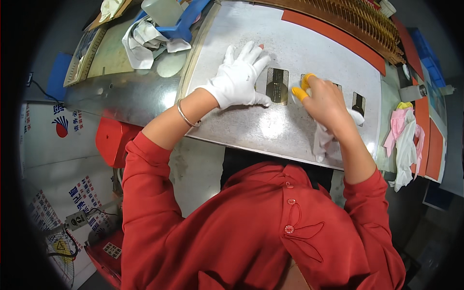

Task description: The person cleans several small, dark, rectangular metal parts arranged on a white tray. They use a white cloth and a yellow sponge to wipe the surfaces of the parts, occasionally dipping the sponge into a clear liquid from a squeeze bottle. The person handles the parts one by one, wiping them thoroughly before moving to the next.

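My left hand [239, 77], in a white glove with one bare fingertip, lies with fingers spread on the white work surface [232, 128]. A dark edge shows beside its palm, mostly hidden. Just to its right lies a dark card with a gold patterned border [277, 86]. My right hand [325, 99], yellow finger cots on thumb and forefinger, is closed on a white cloth [323, 140] that hangs out below the palm. Parts of similar cards show around this hand, which covers them. Another dark card [358, 102] lies farther right.
A wooden rack with many slots [357, 24] stands at the back behind a red-orange strip [333, 36]. At back left are a blue holder [186, 26] and crumpled white cloths [145, 41]. Pink and white cloths [406, 140] hang at the right edge. A red stool [113, 140] stands left.
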Action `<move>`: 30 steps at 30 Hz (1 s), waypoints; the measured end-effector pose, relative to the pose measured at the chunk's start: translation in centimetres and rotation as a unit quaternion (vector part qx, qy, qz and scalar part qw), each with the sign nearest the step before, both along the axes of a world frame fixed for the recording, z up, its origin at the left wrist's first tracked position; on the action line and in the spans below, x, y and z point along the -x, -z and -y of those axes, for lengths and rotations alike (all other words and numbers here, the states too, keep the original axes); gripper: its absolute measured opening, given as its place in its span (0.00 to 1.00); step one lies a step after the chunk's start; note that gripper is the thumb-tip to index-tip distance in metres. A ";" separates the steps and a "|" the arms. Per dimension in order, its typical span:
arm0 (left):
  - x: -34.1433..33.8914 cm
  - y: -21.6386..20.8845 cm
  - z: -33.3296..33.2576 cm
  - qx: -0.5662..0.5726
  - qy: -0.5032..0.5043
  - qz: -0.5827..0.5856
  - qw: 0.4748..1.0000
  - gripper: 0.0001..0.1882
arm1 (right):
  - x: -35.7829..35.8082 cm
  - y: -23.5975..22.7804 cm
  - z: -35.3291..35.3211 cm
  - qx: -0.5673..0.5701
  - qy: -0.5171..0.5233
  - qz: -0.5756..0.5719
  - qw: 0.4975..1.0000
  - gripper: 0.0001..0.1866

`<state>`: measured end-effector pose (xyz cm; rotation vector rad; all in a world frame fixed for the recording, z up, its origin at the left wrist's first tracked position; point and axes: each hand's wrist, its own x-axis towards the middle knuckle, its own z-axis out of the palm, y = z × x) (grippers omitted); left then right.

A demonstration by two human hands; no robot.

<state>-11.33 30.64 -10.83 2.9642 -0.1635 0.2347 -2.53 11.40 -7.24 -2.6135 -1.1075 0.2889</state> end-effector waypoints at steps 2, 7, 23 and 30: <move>0.0 -0.1 0.1 -0.025 -0.018 -0.026 0.999 0.49 | -1.4 0.6 -2.4 -0.006 0.002 -0.006 1.000 0.14; 0.2 1.5 0.3 -0.013 -0.032 0.025 0.999 0.48 | -3.2 2.0 -5.9 0.019 0.001 -0.034 0.999 0.15; -0.2 1.8 -0.2 -0.009 -0.022 0.013 1.000 0.49 | -1.4 4.3 -6.7 0.004 0.027 -0.003 1.000 0.11; -0.4 1.7 -0.4 -0.029 0.027 0.028 0.999 0.42 | 0.5 4.2 -5.7 0.003 0.032 -0.007 0.999 0.13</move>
